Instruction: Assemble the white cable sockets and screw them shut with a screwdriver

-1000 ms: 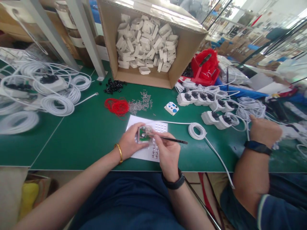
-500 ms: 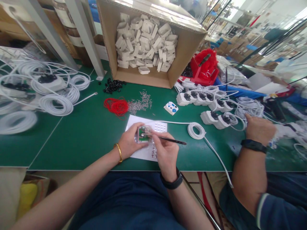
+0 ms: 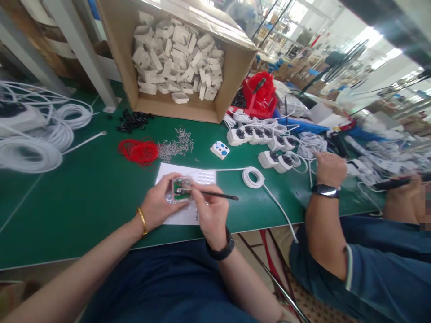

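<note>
My left hand [image 3: 160,199] is closed around a small clear-edged housing with a green circuit board [image 3: 182,195] inside. Between the thumb and fingers of my right hand [image 3: 213,211] is a pair of dark tweezers [image 3: 220,194], its tip on the board near a small round silvery part. Both hands are over a white paper sheet [image 3: 164,170] that carries rows of small shiny round pieces, partly hidden by my hands. From behind the housing a white cable [image 3: 253,177] runs right, lies in a coil and hangs past the table edge.
A cardboard box [image 3: 232,89] of white plastic housings stands behind. Red rings [image 3: 138,151], metal screws [image 3: 175,146] and black parts [image 3: 133,121] lie before it. Cable coils [image 3: 30,154] lie left. A co-worker's hand [image 3: 330,169] is at the right beside white units [image 3: 274,161].
The view has turned right, so everything sits further left and more of the co-worker shows. My hands keep their hold on the housing and the tweezers.
</note>
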Demonstrator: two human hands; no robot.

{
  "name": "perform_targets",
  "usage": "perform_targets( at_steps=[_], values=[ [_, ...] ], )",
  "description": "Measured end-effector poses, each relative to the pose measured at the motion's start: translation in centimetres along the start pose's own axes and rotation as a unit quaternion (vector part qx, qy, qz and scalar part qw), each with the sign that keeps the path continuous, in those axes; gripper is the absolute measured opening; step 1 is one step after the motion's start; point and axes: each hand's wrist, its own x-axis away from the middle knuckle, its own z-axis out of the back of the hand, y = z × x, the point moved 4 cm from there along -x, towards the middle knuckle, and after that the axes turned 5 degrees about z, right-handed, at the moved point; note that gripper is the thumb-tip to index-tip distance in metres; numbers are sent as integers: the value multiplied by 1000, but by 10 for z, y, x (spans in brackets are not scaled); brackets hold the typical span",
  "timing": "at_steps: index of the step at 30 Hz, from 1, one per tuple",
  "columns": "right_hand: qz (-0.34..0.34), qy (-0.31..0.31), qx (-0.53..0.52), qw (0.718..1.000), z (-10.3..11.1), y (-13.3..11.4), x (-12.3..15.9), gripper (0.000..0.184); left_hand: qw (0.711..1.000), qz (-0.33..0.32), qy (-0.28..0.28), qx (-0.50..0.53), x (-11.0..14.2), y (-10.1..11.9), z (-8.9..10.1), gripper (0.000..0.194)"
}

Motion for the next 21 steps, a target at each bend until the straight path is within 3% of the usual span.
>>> perform_targets(
  at_steps=[7, 10, 13, 15, 17, 18, 19, 21],
  values=[
    [-12, 10, -24, 1000, -1, 5, -1, 8, 1000, 0, 0, -12, -1, -3, 1, 68],
    [-17, -18, -74, 997, 2, 0, -1, 8, 1000, 11, -5, -15, -3, -6, 0, 70],
    [8, -38, -112, 993, 27, -9, -4, 12, 999, 33, -3, -33, -4, -9, 0, 71],
    [21, 18, -49, 998, 70, -10, -10, 20, 998, 55, 2, -41, -5, -10, 0, 70],
    [-6, 145, 121, 982, 137, -2, -18, 29, 997, 70, 3, -42, -5, -10, 1, 69],
    [-45, 202, 253, 945, 175, 3, -22, 32, 997, 73, 2, -39, -6, -10, 1, 68],
    [-91, 230, 386, 889, 213, 9, -27, 33, 997, 75, 2, -36, -6, -10, 1, 69],
    [-126, 253, 449, 848, 278, 24, -36, 27, 997, 77, 5, -29, -6, -11, 2, 70]
  ],
)
